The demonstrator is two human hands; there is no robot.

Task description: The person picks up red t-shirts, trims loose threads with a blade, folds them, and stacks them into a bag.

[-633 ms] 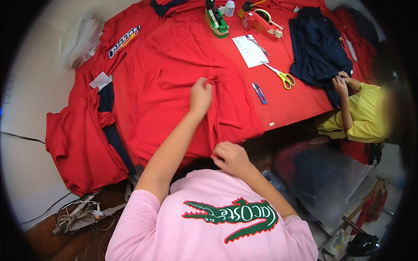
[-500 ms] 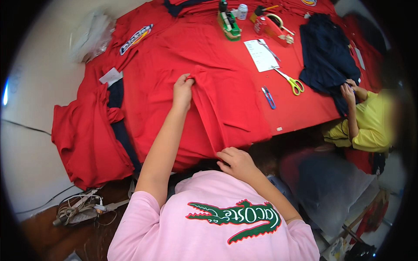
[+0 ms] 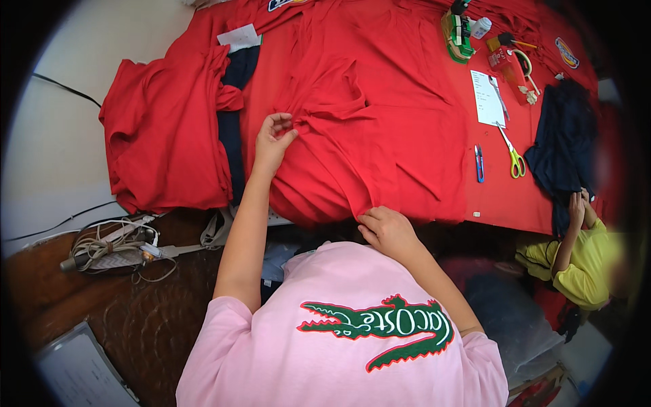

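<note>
A large red garment [image 3: 380, 129] lies spread on the red-covered table [image 3: 508, 200]. My left hand [image 3: 273, 140] pinches a gathered fold of this red fabric near its left side. My right hand [image 3: 386, 230] grips the garment's near edge where it hangs over the table's front. Wrinkles run across the cloth between both hands. My pink shirt with a green crocodile print [image 3: 352, 332] fills the lower part of the view.
A red and navy pile of garments [image 3: 169, 136] hangs off the table's left end. Yellow-handled scissors [image 3: 514, 159], a blue pen-like tool [image 3: 479, 163], a paper sheet [image 3: 487, 98] and a green tool [image 3: 458, 34] lie right. A person in yellow [image 3: 583, 264] handles a navy garment [image 3: 566, 142]. Cables [image 3: 115, 244] lie on the floor.
My left hand has drawn the red fabric to the left, bunching a fold in its fingers. My right hand stays at the near edge. The view has tilted toward the table.
</note>
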